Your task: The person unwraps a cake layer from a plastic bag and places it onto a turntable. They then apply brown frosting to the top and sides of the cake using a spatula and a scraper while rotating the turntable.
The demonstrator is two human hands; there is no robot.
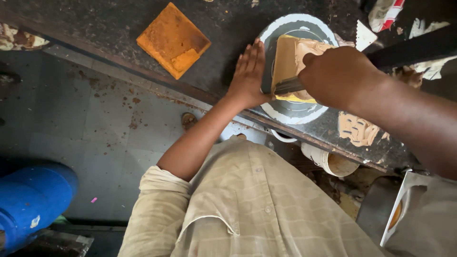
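Frosting (309,47) is being spread over a square cake (290,59) on the round turntable (285,112); coverage looks partial. A spatula (288,85) is being gripped by the right hand (335,76), while the left hand (248,76), fingers flat and open, is being pressed against the turntable's edge.

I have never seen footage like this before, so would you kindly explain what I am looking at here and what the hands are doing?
There is one picture, taken by a camera worn on a person's head, looking down past their beige shirt. No machine is involved, just two bare hands. The left hand lies flat on the edge of a round turntable on a dark counter. On the turntable sits a square cake covered with tan cream. The right hand grips a metal spatula, its blade against the cake's side. An unfrosted square sponge lies to the left, and smeared cream marks the counter. A blue drum stands on the floor.
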